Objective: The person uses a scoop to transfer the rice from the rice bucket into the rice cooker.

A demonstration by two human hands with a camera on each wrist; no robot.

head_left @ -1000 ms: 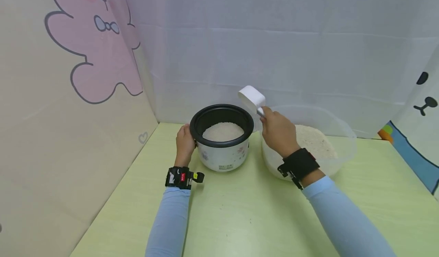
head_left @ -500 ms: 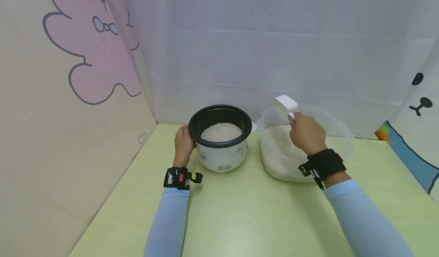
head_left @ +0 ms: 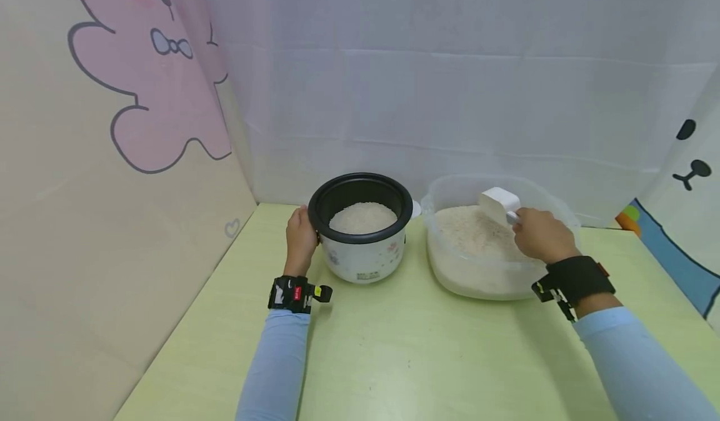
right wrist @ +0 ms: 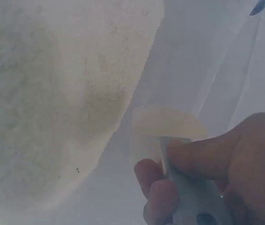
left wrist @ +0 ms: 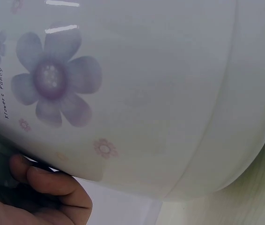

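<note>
A white rice cooker (head_left: 365,262) with a flower print and black inner rim stands at the centre of the head view, rice (head_left: 363,218) inside. My left hand (head_left: 300,240) grips its left side near the rim; in the left wrist view, curled fingers (left wrist: 57,185) show at a dark handle part. My right hand (head_left: 544,237) holds a white measuring cup (head_left: 499,205) by its handle, thumb and fingers pinching it in the right wrist view. The cup hangs tilted over a translucent tub (head_left: 469,282) of rice (head_left: 478,233), right of the cooker.
The pale green table (head_left: 388,352) carries both containers near its far edge. Behind stands a white curtain (head_left: 394,108); a wall with a pink bear print (head_left: 169,96) borders the left. A small white part (head_left: 416,208) juts from the cooker's right side.
My right hand has carried the measuring cup rightward from beside the cooker and then down over the tub. The left hand keeps its grip on the cooker.
</note>
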